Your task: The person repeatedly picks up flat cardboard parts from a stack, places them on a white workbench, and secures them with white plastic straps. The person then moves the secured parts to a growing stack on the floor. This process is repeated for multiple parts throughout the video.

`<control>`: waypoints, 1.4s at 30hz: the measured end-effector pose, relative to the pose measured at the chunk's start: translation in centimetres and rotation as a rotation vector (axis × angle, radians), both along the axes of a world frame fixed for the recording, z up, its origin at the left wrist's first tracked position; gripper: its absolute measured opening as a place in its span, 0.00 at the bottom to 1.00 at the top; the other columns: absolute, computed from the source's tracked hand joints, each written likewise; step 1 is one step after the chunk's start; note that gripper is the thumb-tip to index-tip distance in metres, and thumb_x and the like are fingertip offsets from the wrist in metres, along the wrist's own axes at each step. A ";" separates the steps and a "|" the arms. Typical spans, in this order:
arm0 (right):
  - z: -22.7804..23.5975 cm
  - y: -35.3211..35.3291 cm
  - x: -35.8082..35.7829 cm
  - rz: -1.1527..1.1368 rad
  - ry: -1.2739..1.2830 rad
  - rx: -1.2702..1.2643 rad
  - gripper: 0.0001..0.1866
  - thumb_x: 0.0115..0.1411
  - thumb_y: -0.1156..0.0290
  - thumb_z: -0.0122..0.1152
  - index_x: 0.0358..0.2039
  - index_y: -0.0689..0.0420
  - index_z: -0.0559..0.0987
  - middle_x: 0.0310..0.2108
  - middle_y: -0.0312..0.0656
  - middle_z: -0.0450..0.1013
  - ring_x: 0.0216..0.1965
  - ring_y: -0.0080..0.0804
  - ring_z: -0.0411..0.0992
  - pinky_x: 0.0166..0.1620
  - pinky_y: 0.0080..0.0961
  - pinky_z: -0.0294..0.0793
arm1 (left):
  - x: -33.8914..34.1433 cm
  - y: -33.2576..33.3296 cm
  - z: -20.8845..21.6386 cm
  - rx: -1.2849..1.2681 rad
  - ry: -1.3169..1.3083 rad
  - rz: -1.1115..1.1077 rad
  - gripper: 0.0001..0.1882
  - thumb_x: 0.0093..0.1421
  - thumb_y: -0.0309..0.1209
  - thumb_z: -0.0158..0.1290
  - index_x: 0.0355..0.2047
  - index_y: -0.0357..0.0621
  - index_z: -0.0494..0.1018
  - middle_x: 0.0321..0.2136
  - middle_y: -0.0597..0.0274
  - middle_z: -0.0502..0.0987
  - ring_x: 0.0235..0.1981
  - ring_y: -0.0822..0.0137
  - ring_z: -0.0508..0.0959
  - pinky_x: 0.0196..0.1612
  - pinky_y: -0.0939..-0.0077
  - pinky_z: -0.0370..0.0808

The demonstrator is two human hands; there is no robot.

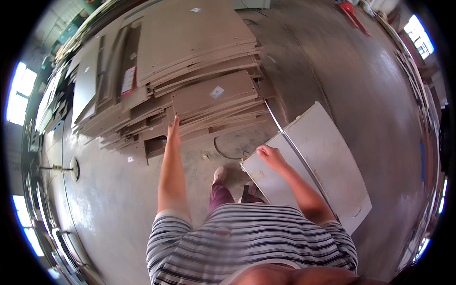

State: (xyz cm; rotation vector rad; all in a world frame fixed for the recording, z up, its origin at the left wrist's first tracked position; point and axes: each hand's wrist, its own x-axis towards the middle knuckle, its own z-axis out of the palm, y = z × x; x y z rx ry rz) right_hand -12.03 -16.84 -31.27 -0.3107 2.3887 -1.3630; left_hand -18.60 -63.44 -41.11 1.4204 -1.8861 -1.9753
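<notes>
My left hand point(174, 130) is stretched forward and seen edge-on, its fingers straight at the near left corner of a short brown board point(204, 96). Whether the fingertips touch the board I cannot tell. That board bears a white label and lies on the near side of a large stack of brown panels point(190, 28). My right hand point(270, 156) is closed in a loose fist, over the left part of a pale panel-topped piece point(327, 147). Its curled fingers hide whatever may be inside them.
A metal strip point(304, 161) runs along the pale top, reaching toward the stack. A dark cord point(222, 151) lies on the floor between stack and pale piece. A round-based stand point(73, 169) is at the left; red handles point(351, 16) show at the far right.
</notes>
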 end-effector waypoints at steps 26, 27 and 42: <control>-4.1 -15.9 -4.0 -0.692 -0.769 -0.836 0.23 0.50 0.59 0.66 0.45 0.55 0.74 0.40 0.38 0.72 0.43 0.30 0.69 0.48 0.29 0.67 | -2.6 0.2 5.4 0.145 -0.055 -0.896 0.42 0.54 0.52 0.61 0.60 0.39 0.60 0.55 0.53 0.65 0.52 0.61 0.68 0.53 0.74 0.65; -4.0 -15.3 -3.1 -0.691 -0.761 -0.855 0.23 0.51 0.60 0.65 0.46 0.56 0.74 0.41 0.39 0.72 0.44 0.31 0.69 0.49 0.30 0.67 | -3.5 1.7 7.2 0.362 -0.150 -1.082 0.44 0.54 0.52 0.61 0.62 0.39 0.58 0.56 0.53 0.65 0.55 0.60 0.67 0.55 0.74 0.65; 8.5 3.7 10.0 -0.398 -0.513 -0.215 0.43 0.44 0.68 0.69 0.61 0.56 0.60 0.57 0.40 0.63 0.55 0.33 0.62 0.57 0.29 0.61 | 2.9 23.9 15.5 0.053 0.461 -1.823 0.42 0.49 0.24 0.65 0.60 0.42 0.53 0.52 0.59 0.67 0.52 0.63 0.70 0.56 0.65 0.68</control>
